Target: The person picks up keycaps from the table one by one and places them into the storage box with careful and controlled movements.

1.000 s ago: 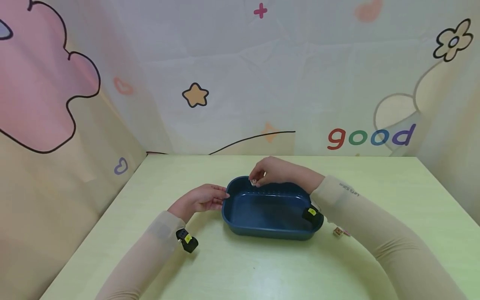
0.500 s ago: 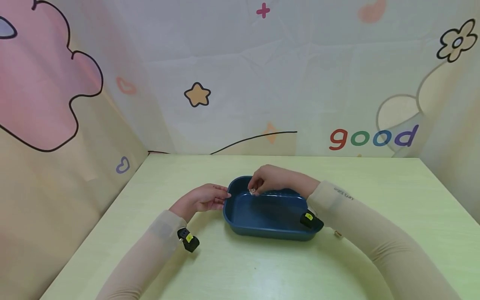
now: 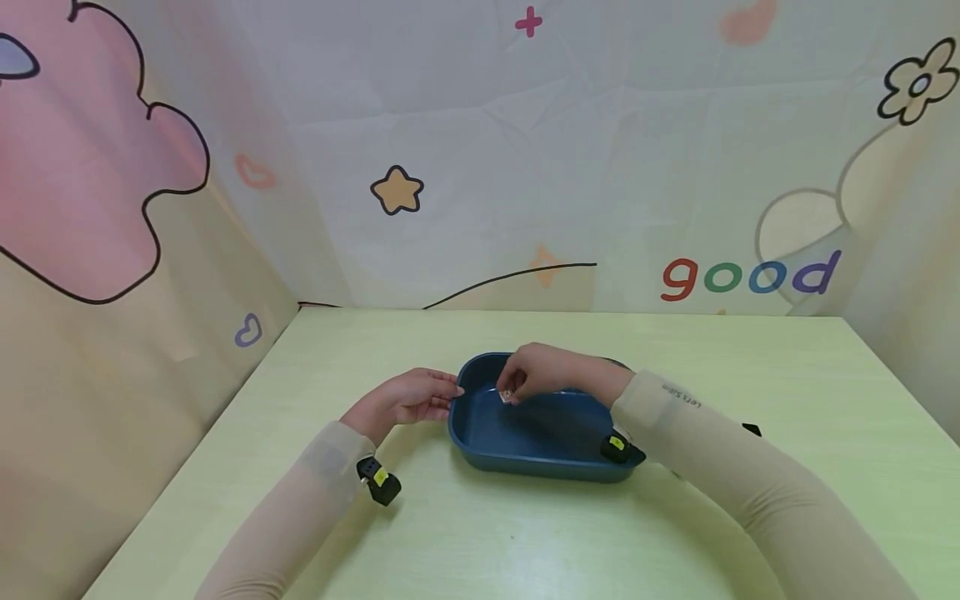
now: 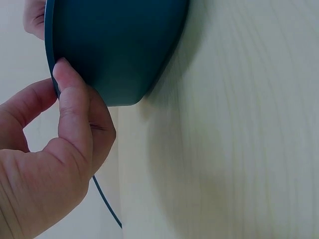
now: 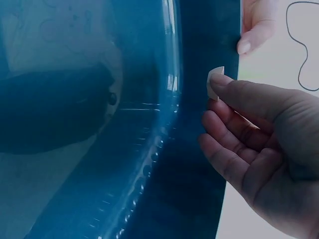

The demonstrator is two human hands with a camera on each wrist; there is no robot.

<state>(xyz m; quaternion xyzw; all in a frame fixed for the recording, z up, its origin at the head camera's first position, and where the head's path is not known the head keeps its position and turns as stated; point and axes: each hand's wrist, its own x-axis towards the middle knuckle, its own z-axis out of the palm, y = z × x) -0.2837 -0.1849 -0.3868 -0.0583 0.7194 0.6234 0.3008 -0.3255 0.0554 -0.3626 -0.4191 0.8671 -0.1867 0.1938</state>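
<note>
A dark blue oval-cornered basin [image 3: 540,467] stands on the table. At its left end the left hand [image 3: 408,396] pinches the rim, thumb on the near side; the left wrist view shows this hand [image 4: 65,144] at the basin wall [image 4: 119,45]. Inside the basin, near its back left part, the right hand [image 3: 543,371] holds a small white block [image 3: 506,397] above the floor. In the right wrist view the block [image 5: 215,82] sits between thumb and fingertips of the right hand [image 5: 269,144].
The pale green table [image 3: 450,542] surrounds the basin, with a printed curtain [image 3: 465,167] behind it. A small black object [image 3: 752,430] shows beyond the right sleeve [image 3: 720,450]. Each wrist carries a black camera.
The right hand has lowered with the block from the back rim into the basin. Its sleeve now covers the small items on the table at the right. The left hand keeps its hold.
</note>
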